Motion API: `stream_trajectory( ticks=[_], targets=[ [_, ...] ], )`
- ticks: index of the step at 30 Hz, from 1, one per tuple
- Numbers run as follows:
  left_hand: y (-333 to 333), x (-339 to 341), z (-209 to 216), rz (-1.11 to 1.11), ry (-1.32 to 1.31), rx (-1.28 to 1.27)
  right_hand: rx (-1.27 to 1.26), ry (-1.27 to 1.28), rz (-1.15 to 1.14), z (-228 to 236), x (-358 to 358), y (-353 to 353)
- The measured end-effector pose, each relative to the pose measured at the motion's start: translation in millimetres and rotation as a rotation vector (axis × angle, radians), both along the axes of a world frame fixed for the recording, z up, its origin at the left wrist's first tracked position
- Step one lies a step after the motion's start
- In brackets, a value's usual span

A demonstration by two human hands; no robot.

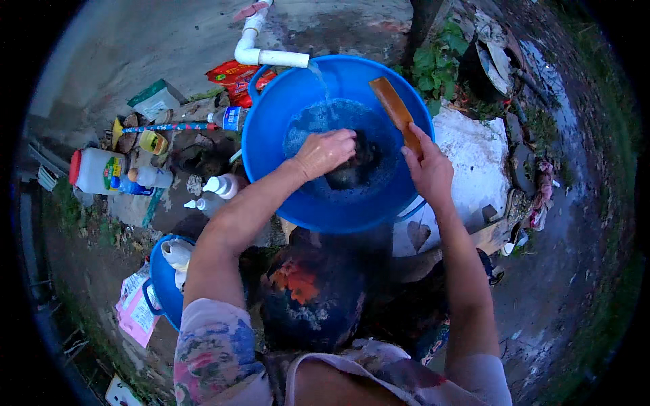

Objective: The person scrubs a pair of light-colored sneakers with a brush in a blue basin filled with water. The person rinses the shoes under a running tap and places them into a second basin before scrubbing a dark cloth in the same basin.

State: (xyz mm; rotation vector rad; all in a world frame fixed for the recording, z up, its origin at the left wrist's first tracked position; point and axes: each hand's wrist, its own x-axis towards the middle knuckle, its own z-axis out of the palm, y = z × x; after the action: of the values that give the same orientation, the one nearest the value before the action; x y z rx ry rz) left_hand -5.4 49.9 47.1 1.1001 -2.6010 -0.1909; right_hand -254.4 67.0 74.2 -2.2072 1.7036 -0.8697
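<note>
A large round blue plastic basin point(271, 199) is set in the middle of the view, partly filled with bubbly water point(305, 132). A thin stream point(321, 80) is let into it from a white plastic pipe point(281, 59), whose end is held out just over the far rim. In the water, slightly right of the basin's centre, a dark, soft-looking item point(355, 172) is seen; its exact kind cannot be told.

The left hand point(328, 153) is held over the basin with its fingers bent down at the upper left edge of the dark item; whether the item is gripped cannot be told, as the fingertips are hidden. By the right hand point(428, 166), closed around its lower end, a long, flat brown wooden-looking tool point(393, 106) is gripped. It is tilted, its upper end pointed up and to the left, above the right side of the basin.

To the left of the basin, a white pump bottle point(228, 185) is placed near the rim, and a white jar with a red lid point(98, 170) is seen farther off. A red package point(233, 78) is partly covered by the pipe. At the lower left, a smaller blue basin point(164, 279) is partly hidden by the left arm, with a pink-and-white bag point(139, 312) beside it.
</note>
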Motion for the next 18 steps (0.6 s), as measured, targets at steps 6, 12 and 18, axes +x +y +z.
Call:
stream_trajectory(
  ticks=[6,12,18],
  targets=[
    [18,-1,-75,0.115,-0.528,0.44,0.036,0.0,0.006,4,-13,-3],
    [-19,25,-100,0.403,-0.825,0.374,0.169,0.144,0.059,9,-8,-12],
    [-18,25,-130,0.204,-0.028,0.389,0.412,0.506,0.131,9,8,-13]
  ],
)
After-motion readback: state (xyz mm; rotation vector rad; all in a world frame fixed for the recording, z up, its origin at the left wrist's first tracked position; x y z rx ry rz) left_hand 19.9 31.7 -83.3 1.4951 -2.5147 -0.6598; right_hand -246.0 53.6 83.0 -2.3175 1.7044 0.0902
